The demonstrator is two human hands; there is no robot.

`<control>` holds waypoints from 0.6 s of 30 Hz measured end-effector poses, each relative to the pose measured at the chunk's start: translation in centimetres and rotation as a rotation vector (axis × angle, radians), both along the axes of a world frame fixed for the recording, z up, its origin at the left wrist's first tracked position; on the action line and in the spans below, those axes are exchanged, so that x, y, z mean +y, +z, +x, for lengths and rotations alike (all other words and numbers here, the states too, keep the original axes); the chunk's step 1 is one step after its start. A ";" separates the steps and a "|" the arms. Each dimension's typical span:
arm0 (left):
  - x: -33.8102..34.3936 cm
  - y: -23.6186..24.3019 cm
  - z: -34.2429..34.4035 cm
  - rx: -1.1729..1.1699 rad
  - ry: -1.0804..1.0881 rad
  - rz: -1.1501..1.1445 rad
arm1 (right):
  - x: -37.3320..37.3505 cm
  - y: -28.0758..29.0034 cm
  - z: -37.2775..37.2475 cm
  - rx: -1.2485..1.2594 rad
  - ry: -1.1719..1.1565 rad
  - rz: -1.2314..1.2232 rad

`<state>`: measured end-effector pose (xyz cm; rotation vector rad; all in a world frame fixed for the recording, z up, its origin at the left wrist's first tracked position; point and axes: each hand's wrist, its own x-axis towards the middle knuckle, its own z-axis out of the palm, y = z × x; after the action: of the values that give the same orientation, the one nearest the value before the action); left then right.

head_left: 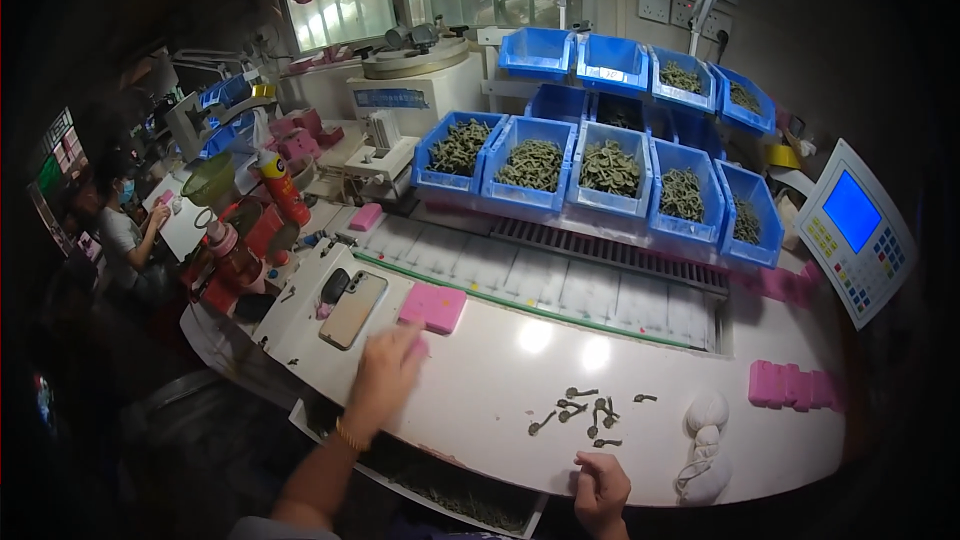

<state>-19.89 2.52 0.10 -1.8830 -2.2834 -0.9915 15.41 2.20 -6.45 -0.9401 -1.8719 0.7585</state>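
Observation:
My left hand [385, 380], smeared by motion, is just below a flat pink block [432, 308] on the white table. At its fingertips a small pink piece [419, 348] shows, mostly covered by the fingers. My right hand [602, 488] rests at the table's front edge with its fingers curled in; whatever they may hold is hidden. Just beyond it lie several small grey-green pieces [594, 418] with round heads and thin stems. A phone [356, 310] lies left of the pink block, beside a small black object [335, 286].
Blue bins [530, 165] heaped with grey-green pieces stand at the back. A keypad panel with a blue screen [855, 225] is at right, near pink blocks [790, 386] and a knotted white cloth [706, 445]. Below the table edge is an open drawer [455, 505]. Another person [130, 230] sits far left.

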 end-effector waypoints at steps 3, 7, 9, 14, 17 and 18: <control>9.9 -0.3 -6.7 0.065 0.165 0.185 | 0.0 0.6 -0.2 -0.027 -0.029 0.093; 19.5 -2.6 -13.1 0.168 0.280 0.234 | 0.0 1.3 -0.8 0.006 -0.082 0.159; 21.8 -3.2 -14.6 0.260 0.429 -0.225 | -0.1 1.6 -1.1 -0.018 -0.106 0.167; 18.7 -3.4 -11.4 0.248 0.337 0.037 | -0.1 1.8 -1.2 -0.019 -0.129 0.182; 12.8 -4.0 -5.5 0.407 0.169 0.037 | -0.1 1.7 -1.4 -0.028 -0.114 0.175; 11.0 -4.3 -3.4 0.420 0.101 -0.075 | -0.1 1.7 -1.5 -0.045 -0.111 0.175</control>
<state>-23.27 13.49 -4.20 -1.7720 -2.1591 -0.4478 13.92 2.14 -4.79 -0.9471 -1.8737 0.5023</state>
